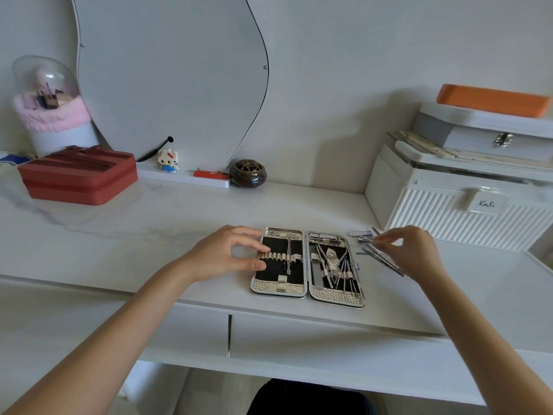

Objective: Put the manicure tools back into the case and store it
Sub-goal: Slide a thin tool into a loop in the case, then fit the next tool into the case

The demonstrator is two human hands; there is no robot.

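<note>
The manicure case (305,290) lies open flat on the white desk, silver-edged with black lining. Its left half holds one slim tool under a loop strap; its right half holds several tools. My left hand (230,254) rests at the case's left edge, thumb and fingers touching the strap end. My right hand (410,253) hovers right of the case, fingertips pinching one of the loose metal tools (384,259) lying there. More loose pieces, including nail clippers (360,234), sit just beyond.
A white ribbed storage box (460,217) stands at the right, with a white box and orange lid on top. A red zip case (77,175), a brush holder, a mirror, a toy figure and a dark round burner (247,173) line the back. Drawers sit below the desk edge.
</note>
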